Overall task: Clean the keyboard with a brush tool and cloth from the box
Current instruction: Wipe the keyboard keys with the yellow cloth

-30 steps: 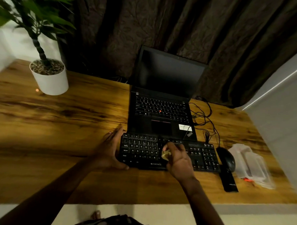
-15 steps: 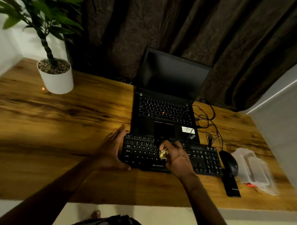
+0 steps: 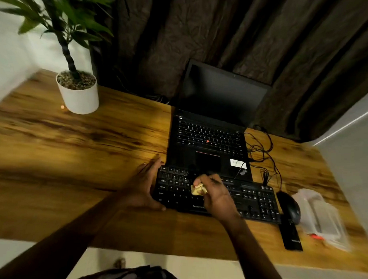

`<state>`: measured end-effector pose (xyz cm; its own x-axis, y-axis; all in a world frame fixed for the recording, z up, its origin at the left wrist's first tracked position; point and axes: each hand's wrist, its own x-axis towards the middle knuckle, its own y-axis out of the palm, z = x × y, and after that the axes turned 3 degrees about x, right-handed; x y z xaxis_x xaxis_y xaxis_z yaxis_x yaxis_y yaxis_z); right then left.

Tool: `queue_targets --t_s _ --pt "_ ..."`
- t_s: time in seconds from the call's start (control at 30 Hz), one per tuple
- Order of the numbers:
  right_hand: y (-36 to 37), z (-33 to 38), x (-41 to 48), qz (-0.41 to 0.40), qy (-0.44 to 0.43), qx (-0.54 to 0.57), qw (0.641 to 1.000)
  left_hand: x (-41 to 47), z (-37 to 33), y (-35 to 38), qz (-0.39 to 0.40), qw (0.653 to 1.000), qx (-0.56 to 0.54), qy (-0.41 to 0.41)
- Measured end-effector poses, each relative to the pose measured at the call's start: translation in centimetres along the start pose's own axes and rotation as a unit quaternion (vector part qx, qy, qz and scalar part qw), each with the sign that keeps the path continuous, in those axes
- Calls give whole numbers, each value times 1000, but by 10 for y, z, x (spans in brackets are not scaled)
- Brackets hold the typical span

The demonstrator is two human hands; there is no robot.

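A black external keyboard [image 3: 252, 199] lies on the wooden desk in front of a laptop. My right hand [image 3: 215, 195] rests on the keyboard's middle keys, closed around a crumpled yellowish cloth [image 3: 198, 189]. My left hand [image 3: 143, 187] lies flat against the keyboard's left end, fingers together, thumb along the front edge. A clear plastic box [image 3: 320, 215] sits at the right of the desk. No brush tool can be made out.
An open black laptop [image 3: 210, 123] stands behind the keyboard. A black mouse [image 3: 289, 206] and a flat black object [image 3: 290, 235] lie right of the keyboard, with tangled cables [image 3: 262, 150] behind. A potted plant [image 3: 77, 91] stands at the back left.
My right hand with the cloth has shifted leftward over the keys. The camera view has swung slightly. My left hand stays at the keyboard's left end.
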<state>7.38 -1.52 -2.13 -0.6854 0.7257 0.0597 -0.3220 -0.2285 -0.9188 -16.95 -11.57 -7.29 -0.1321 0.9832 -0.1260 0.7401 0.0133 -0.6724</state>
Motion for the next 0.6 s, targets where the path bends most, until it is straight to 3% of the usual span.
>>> queue_targets --t_s 0.17,0.43,0.6 --pt "-20 -25 -15 6 -12 20 1000 -2 10 4 17 999 37 24" --pt "7 25 9 41 -60 53 996 -1 9 5 11 999 44 24" --pt "-4 -5 -1 25 -22 41 999 1 13 7 6 999 40 23"
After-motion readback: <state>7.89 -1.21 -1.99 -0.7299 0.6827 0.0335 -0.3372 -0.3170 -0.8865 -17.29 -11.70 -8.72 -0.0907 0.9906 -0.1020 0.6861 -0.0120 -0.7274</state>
